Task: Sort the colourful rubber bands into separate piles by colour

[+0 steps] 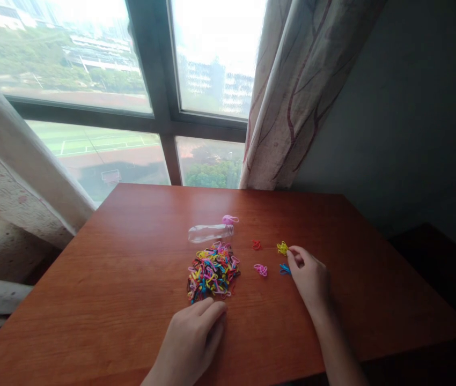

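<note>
A mixed heap of small coloured rubber bands (pixel 213 271) lies on the wooden table. My left hand (pixel 198 332) rests at the heap's near edge, its fingers curled in; whatever they may hold is hidden. To the right, my right hand (pixel 308 273) has thumb and forefinger pinched at the edge of a small yellow rubber band pile (pixel 282 247). Just below that, a blue rubber band pile (pixel 285 269) is partly covered by the same hand. Between heap and hand sit a red rubber band pile (pixel 256 245) and a pink rubber band pile (pixel 260 269).
Behind the heap a clear plastic bottle (pixel 210 233) lies on its side, with a pink looped cap (pixel 230 219) by its mouth. The brown table (pixel 131 300) reaches back to a window (pixel 163 118) with curtains (pixel 288 96) at both sides.
</note>
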The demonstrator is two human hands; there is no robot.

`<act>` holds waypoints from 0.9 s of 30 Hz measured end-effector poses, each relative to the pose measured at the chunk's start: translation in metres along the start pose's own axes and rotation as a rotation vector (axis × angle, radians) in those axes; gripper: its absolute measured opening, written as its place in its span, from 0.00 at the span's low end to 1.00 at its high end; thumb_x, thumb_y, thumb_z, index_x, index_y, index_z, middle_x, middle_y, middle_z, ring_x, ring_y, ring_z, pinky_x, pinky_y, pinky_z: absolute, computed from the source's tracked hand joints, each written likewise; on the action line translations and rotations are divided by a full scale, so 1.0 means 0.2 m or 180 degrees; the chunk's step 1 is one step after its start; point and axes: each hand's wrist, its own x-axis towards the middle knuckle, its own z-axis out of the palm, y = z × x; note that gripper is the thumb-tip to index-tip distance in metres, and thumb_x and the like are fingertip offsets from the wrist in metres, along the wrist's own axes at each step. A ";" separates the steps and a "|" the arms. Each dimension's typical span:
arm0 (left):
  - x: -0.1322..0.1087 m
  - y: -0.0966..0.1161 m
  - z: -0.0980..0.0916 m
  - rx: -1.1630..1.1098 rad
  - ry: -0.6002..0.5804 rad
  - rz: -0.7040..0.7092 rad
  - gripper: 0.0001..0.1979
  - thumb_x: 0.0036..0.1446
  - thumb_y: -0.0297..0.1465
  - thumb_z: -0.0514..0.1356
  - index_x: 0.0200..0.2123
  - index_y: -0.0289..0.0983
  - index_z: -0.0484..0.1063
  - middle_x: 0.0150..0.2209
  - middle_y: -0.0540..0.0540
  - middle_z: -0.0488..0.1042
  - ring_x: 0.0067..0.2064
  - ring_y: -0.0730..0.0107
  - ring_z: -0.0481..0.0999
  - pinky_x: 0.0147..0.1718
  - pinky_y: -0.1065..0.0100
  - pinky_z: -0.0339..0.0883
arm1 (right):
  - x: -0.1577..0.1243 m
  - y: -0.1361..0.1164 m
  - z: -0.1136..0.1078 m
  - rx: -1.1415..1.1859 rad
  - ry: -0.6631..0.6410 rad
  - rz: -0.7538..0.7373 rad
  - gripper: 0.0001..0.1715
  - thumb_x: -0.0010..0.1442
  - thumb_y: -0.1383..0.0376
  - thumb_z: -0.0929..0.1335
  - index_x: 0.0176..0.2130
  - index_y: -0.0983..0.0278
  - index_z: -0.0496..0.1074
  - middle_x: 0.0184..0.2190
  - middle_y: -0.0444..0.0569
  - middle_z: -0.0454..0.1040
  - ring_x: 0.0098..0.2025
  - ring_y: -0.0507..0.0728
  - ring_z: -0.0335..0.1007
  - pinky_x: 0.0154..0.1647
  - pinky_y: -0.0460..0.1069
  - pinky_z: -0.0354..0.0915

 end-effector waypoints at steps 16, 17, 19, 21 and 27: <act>0.04 0.02 0.01 0.0552 0.0236 -0.0410 0.10 0.65 0.30 0.53 0.41 0.42 0.75 0.35 0.50 0.81 0.32 0.67 0.82 0.28 0.71 0.69 | -0.43 -0.36 -0.01 0.1106 -0.0533 -0.0718 0.14 0.68 0.64 0.63 0.36 0.61 0.76 0.31 0.48 0.80 0.30 0.55 0.77 0.35 0.46 0.70; 0.04 0.02 0.01 0.0595 0.0217 -0.0433 0.10 0.65 0.30 0.53 0.40 0.42 0.75 0.36 0.50 0.82 0.32 0.67 0.82 0.28 0.71 0.69 | -0.43 -0.36 -0.02 0.1132 -0.0557 -0.0697 0.13 0.67 0.65 0.63 0.36 0.62 0.76 0.31 0.48 0.79 0.31 0.55 0.77 0.35 0.46 0.70; 0.06 0.03 0.01 0.0657 0.0200 -0.0485 0.09 0.64 0.30 0.54 0.40 0.42 0.75 0.36 0.50 0.82 0.33 0.66 0.82 0.28 0.71 0.69 | -0.42 -0.36 -0.02 0.1198 -0.0604 -0.0627 0.13 0.68 0.65 0.63 0.36 0.62 0.76 0.31 0.48 0.79 0.31 0.55 0.77 0.34 0.46 0.70; 0.07 0.03 0.01 0.0714 0.0182 -0.0552 0.08 0.64 0.31 0.56 0.41 0.42 0.75 0.37 0.50 0.82 0.34 0.66 0.82 0.28 0.71 0.70 | -0.42 -0.35 -0.02 0.1251 -0.0649 -0.0591 0.13 0.68 0.64 0.62 0.37 0.62 0.76 0.31 0.49 0.79 0.31 0.55 0.77 0.34 0.47 0.70; 0.10 0.04 0.02 0.0835 0.0075 -0.0731 0.07 0.64 0.31 0.57 0.40 0.41 0.75 0.38 0.49 0.82 0.35 0.64 0.83 0.28 0.70 0.70 | -0.42 -0.35 -0.02 0.1279 -0.0745 -0.0582 0.12 0.68 0.65 0.63 0.37 0.61 0.75 0.31 0.48 0.79 0.30 0.55 0.76 0.35 0.47 0.69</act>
